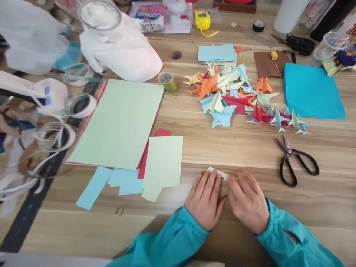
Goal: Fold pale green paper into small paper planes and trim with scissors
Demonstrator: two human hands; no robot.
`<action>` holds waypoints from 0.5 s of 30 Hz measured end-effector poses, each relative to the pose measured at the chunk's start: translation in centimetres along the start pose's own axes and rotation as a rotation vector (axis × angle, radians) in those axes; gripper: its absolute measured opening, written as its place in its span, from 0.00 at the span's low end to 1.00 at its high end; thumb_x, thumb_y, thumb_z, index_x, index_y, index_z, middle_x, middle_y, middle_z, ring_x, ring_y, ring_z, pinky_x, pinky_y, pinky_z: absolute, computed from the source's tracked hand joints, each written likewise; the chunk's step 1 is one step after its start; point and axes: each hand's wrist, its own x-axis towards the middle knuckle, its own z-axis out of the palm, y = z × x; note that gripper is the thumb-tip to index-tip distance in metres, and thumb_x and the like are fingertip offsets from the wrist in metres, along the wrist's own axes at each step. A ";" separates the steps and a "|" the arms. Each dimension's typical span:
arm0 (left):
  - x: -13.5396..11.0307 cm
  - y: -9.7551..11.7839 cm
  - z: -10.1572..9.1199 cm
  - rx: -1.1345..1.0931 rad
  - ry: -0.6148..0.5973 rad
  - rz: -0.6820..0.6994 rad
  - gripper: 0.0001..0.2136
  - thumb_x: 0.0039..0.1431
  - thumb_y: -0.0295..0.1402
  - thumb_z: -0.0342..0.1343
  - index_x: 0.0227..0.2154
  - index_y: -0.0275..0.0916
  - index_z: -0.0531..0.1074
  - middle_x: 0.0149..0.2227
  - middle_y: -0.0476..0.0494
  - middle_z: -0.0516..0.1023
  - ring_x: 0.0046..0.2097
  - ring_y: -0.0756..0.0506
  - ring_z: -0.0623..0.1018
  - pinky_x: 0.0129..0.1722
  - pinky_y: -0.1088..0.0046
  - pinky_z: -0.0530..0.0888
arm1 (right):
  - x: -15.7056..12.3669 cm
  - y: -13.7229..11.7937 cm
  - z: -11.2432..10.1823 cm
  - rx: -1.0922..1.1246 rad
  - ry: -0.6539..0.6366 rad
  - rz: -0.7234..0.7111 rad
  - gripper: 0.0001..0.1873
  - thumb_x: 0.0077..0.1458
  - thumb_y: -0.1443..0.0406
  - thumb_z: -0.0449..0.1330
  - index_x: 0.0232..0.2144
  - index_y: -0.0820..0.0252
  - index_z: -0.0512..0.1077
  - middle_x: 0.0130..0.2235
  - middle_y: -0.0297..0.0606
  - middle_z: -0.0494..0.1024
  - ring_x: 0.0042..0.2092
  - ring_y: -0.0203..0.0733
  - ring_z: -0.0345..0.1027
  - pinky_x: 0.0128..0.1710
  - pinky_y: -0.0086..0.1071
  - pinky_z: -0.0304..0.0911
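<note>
A small folded piece of pale green paper lies on the table in front of me, mostly hidden under my fingers. My left hand rests on it with fingers stretched out and flat. At the paper's right end, the curled fingers of my right hand pinch its edge. Beyond my hands is a pile of folded paper planes in orange, red, blue and pale green. Black-handled scissors lie partly spread to the right of my right hand.
Left of my hands are a pale green sheet, blue paper strips and a large paper stack. A thread spool stands behind them. Turquoise cloth lies far right. Tape rolls and cords crowd the left side.
</note>
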 end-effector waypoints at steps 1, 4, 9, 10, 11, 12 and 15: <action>0.0 0.1 -0.1 -0.012 -0.004 -0.012 0.21 0.54 0.36 0.50 0.48 0.28 0.68 0.51 0.33 0.70 0.55 0.36 0.66 0.56 0.59 0.59 | 0.0 0.0 -0.1 0.023 -0.005 0.007 0.16 0.54 0.75 0.46 0.36 0.72 0.73 0.38 0.46 0.73 0.41 0.46 0.64 0.50 0.44 0.54; 0.1 0.2 -0.2 -0.049 -0.022 -0.049 0.20 0.55 0.35 0.50 0.47 0.28 0.68 0.50 0.33 0.71 0.54 0.36 0.66 0.56 0.58 0.58 | 0.1 0.3 -0.3 0.090 -0.021 0.044 0.17 0.54 0.75 0.46 0.37 0.72 0.74 0.38 0.45 0.74 0.42 0.47 0.64 0.50 0.44 0.54; 0.0 0.3 -0.4 -0.082 -0.019 -0.105 0.18 0.54 0.35 0.50 0.45 0.30 0.70 0.46 0.33 0.74 0.53 0.38 0.68 0.56 0.59 0.58 | 0.3 0.6 -0.7 0.179 -0.059 0.090 0.18 0.55 0.75 0.44 0.37 0.70 0.74 0.39 0.44 0.75 0.44 0.47 0.64 0.50 0.43 0.54; 0.0 0.3 -0.4 -0.083 -0.015 -0.118 0.18 0.54 0.35 0.50 0.45 0.30 0.71 0.46 0.34 0.74 0.52 0.39 0.68 0.56 0.60 0.57 | 0.3 0.6 -0.7 0.192 -0.067 0.096 0.18 0.55 0.74 0.44 0.37 0.70 0.74 0.39 0.43 0.75 0.44 0.47 0.64 0.50 0.43 0.54; 0.0 0.3 -0.4 -0.083 -0.012 -0.130 0.18 0.55 0.36 0.50 0.45 0.31 0.71 0.45 0.34 0.75 0.52 0.39 0.69 0.57 0.60 0.57 | 0.3 0.6 -0.8 0.202 -0.074 0.103 0.18 0.55 0.74 0.44 0.37 0.70 0.74 0.39 0.43 0.75 0.44 0.47 0.64 0.50 0.43 0.54; 0.0 0.3 -0.4 -0.082 -0.011 -0.138 0.18 0.55 0.36 0.50 0.45 0.31 0.71 0.44 0.35 0.75 0.52 0.39 0.69 0.57 0.60 0.57 | 0.3 0.6 -0.8 0.210 -0.080 0.110 0.18 0.55 0.74 0.44 0.37 0.69 0.74 0.39 0.43 0.75 0.44 0.47 0.64 0.50 0.43 0.53; 0.0 0.4 -0.4 -0.078 -0.013 -0.148 0.17 0.54 0.37 0.51 0.44 0.34 0.72 0.43 0.37 0.76 0.50 0.40 0.70 0.57 0.60 0.56 | 0.2 0.5 -0.9 0.217 -0.088 0.130 0.18 0.55 0.74 0.45 0.37 0.69 0.74 0.39 0.43 0.75 0.44 0.47 0.64 0.50 0.44 0.53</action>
